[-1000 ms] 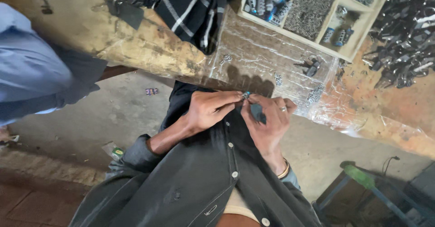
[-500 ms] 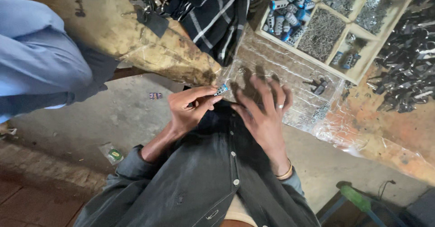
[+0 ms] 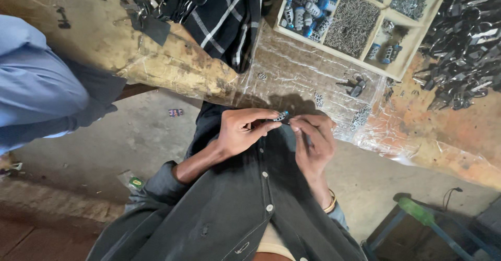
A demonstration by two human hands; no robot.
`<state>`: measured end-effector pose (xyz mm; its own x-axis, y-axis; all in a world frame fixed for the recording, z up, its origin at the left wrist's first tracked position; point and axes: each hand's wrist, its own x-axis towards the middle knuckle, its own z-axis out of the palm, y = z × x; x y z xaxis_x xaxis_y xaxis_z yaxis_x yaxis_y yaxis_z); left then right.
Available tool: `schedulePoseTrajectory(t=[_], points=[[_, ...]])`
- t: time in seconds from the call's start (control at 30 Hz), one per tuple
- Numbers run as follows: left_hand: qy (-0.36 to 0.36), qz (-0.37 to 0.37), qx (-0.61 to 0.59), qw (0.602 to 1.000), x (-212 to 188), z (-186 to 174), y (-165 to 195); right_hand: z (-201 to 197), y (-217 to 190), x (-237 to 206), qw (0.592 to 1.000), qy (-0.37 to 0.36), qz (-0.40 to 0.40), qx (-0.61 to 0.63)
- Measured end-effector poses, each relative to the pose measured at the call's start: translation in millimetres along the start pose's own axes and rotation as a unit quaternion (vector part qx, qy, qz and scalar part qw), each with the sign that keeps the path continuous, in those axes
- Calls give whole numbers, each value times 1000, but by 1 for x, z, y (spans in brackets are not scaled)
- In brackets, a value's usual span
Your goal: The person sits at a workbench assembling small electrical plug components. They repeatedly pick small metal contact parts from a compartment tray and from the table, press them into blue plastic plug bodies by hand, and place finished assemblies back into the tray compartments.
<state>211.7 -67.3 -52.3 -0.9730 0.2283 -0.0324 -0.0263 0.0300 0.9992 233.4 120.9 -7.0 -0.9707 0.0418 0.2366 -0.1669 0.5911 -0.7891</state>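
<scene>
Head view: we look straight down on both hands, held close above the lap at the bench edge.
Left hand (image 3: 242,133): fingers curled, thumb and forefinger pinched shut on a small part.
Right hand (image 3: 313,138): fingertips closed on the other end of the same piece; a bangle (image 3: 330,203) sits on the wrist.
Small part (image 3: 282,116): short, dark with a blue tip and a pale band, held between the two hands, clear of the bench and just in front of the shirt.
Step, our judgement: a fine fitting or joining job at the fingertips; we would keep both pinches near the ends, hold the piece level, and work over the plastic so that a dropped bit lands there and not on the floor.
Risk, our judgement: the piece is tiny and smooth-looking, so a slip is likely if the grip loosens.
Plastic sheet (image 3: 292,78): clear, crinkled, glossy, spread over the bench; loose small pieces lie on it.
Bench (image 3: 78,31): worn, stained, yellow-brown with a rounded edge.
Tray (image 3: 399,72): pale wood with dividers, compartments of fine grey metal bits and blue-and-grey cylinders.
Metal heap (image 3: 464,47): dark, shiny, tangled flat parts at upper right.
Cloth (image 3: 219,16): dark with white check lines, soft, draped on the bench.
Shirt (image 3: 235,209): dark grey, buttoned, matte.
</scene>
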Motion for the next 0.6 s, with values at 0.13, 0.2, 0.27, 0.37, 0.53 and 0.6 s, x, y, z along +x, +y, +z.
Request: schedulePoseTrajectory(t=[0.13, 0.2, 0.27, 0.37, 0.53, 0.6], points=[[-1, 2, 14, 1000, 1, 0, 2, 5, -3, -3, 999, 10, 27, 32], [5, 47, 64, 997, 1, -1, 2, 5, -5, -4, 994, -5, 90, 67], [4, 94, 108, 990, 1, -2, 2, 4, -6, -5, 994, -8, 91, 59], [-9, 138, 138, 981, -1, -4, 1, 1, -7, -5, 1000, 6, 22, 14], [-13, 99, 113, 989, 0, -1, 0, -4, -9, -3, 999, -13, 37, -10], [-15, 121, 120, 985, 1, -3, 0, -6, -11, -1, 999, -21, 32, -22]])
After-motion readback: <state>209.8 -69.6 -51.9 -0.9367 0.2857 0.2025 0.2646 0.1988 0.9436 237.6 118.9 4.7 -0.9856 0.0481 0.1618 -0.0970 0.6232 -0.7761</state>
